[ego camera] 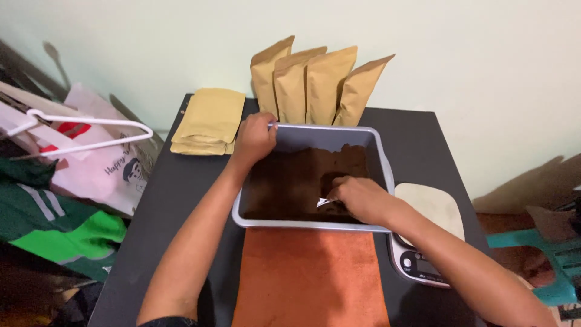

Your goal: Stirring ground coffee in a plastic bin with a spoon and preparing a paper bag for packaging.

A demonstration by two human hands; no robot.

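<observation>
A grey metal tray (pixel 380 158) holding dark brown powder (pixel 302 175) sits in the middle of a black table (pixel 181 188). My left hand (pixel 254 138) grips the tray's far left corner. My right hand (pixel 358 197) is down inside the tray at its near right, closed on a small shiny scoop (pixel 324 202) that is dug into the powder.
Several upright brown paper pouches (pixel 321 85) stand behind the tray, and a flat stack of pouches (pixel 209 121) lies at the far left. A scale (pixel 426 242) with a cream platform sits on the right. An orange cloth (pixel 308 278) lies in front. Bags, clothes and a white hanger (pixel 91 130) crowd the left.
</observation>
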